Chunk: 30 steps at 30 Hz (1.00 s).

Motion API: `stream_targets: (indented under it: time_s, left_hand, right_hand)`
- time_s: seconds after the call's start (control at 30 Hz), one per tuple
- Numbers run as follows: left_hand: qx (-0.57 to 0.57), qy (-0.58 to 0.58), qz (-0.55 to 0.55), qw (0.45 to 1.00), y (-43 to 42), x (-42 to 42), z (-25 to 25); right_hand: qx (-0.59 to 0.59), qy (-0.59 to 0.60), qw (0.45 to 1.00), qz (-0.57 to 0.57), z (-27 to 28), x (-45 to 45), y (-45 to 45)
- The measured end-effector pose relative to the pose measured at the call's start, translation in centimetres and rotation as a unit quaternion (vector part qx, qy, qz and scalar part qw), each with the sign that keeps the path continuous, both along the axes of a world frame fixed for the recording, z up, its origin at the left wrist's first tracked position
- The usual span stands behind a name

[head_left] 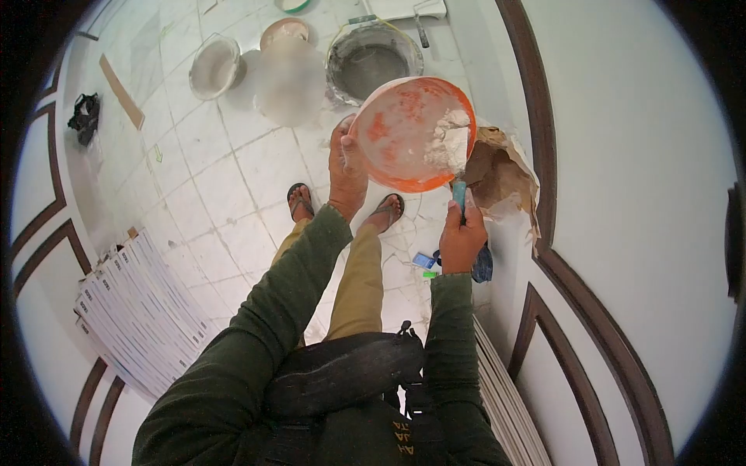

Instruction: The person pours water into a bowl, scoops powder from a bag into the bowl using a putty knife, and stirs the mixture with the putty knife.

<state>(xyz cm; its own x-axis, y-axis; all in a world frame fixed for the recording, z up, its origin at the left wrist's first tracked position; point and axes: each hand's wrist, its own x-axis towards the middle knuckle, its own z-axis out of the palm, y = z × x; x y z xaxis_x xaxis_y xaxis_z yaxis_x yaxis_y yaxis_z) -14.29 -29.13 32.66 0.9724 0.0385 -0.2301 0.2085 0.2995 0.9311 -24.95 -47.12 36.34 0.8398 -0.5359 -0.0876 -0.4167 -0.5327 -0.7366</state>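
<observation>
My left hand [347, 167] is closed on the left rim of an orange plastic bowl [392, 144], which is tilted so its whitish-smeared inside faces me. White powder [445, 144] lies in clumps against the bowl's right side. In my right hand [463, 239] is a putty knife with a teal handle [459, 192]. Its blade reaches over the bowl's lower right rim into the powder, and powder hides part of the blade. Just right of the bowl, a torn brown paper bag [509, 175] stands open against the wall.
Beyond the bowl stand a large bucket of grey mix [371, 66] and a whitish bucket [215, 68]. A blurred patch covers the floor between them. Stacked white panels [144, 311] lie at left. More long strips [509, 388] lean along the right wall. Blue and green packets [424, 260] lie below.
</observation>
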Motion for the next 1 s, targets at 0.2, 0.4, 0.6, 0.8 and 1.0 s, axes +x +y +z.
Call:
stream_targets:
  time_s: [0.2, 0.4, 0.6, 0.8, 1.0]
  left_hand:
    - [-0.002, 0.002, 0.002, 1.0, 0.0, 0.1, 0.1]
    - [0.001, 0.01, 0.005, 1.0, -0.3, 0.4, 0.1]
    - [0.017, 0.016, -0.004, 1.0, -0.2, 0.5, -0.2]
    - [0.037, 0.006, 0.009, 0.999, 0.6, 1.4, -1.2]
    - [0.026, 0.001, 0.037, 0.999, 3.2, 2.8, -0.6]
  right_hand:
    - [-0.048, 0.031, 0.998, 0.029, 0.8, -0.3, 0.2]
    - [-0.065, -0.019, 0.997, 0.035, 0.1, -0.6, 0.6]
    - [-0.084, -0.061, 0.994, 0.044, 0.2, -0.6, 0.4]
    - [0.045, 0.086, 0.989, -0.109, 1.2, -3.4, -3.0]
    - [-0.18, 0.287, 0.934, 0.115, -1.2, 1.0, -8.5]
